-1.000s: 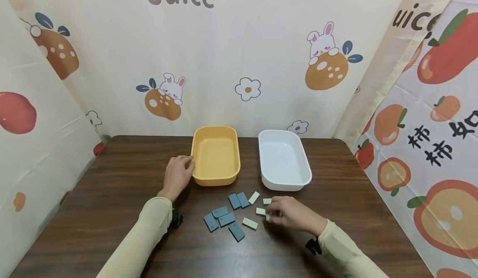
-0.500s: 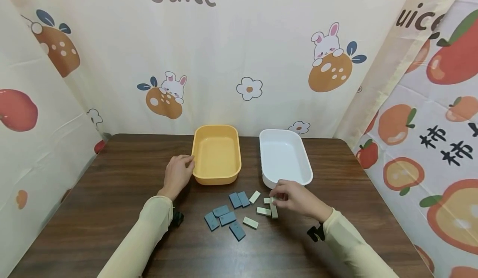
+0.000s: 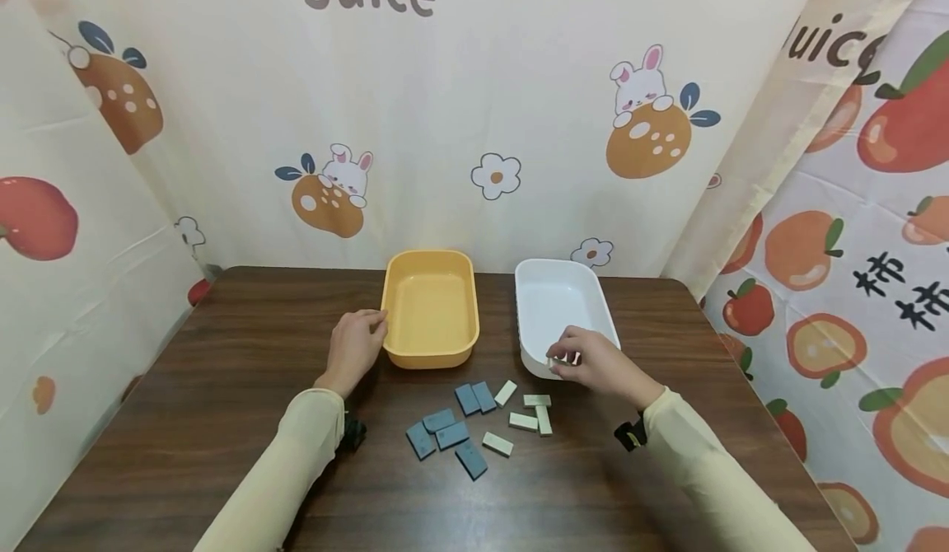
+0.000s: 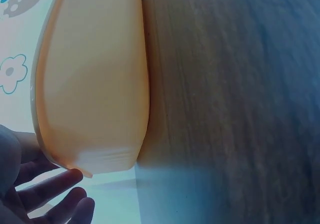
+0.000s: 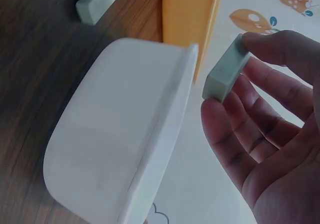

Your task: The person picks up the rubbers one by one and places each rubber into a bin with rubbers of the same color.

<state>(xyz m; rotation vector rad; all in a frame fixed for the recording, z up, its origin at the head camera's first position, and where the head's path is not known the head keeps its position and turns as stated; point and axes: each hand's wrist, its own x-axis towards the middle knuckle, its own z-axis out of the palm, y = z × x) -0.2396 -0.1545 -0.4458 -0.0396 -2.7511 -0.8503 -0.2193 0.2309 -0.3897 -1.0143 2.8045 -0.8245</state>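
Note:
My right hand (image 3: pixel 596 360) pinches a small pale green block (image 5: pixel 226 72) by its ends between thumb and fingertips. It is raised over the near rim of the white plastic bin (image 3: pixel 556 297). At the left, my left hand (image 3: pixel 352 350) holds the side rim of the yellow plastic bin (image 3: pixel 430 358), thumb and fingertips at its edge. Several more pale green blocks, such as this block (image 3: pixel 497 443), lie on the table in front of the bins. Left of them are several flat blue blocks, among them this blue block (image 3: pixel 470 459).
Both bins stand side by side at the back of the dark wooden table (image 3: pixel 282 313). A printed curtain (image 3: pixel 445 82) hangs right behind the table and along both sides. Black wrist cameras sit on both wrists.
My right hand has lifted the pale green block off the table and moved it back to the white bin's near rim. The left hand has stayed at the yellow bin.

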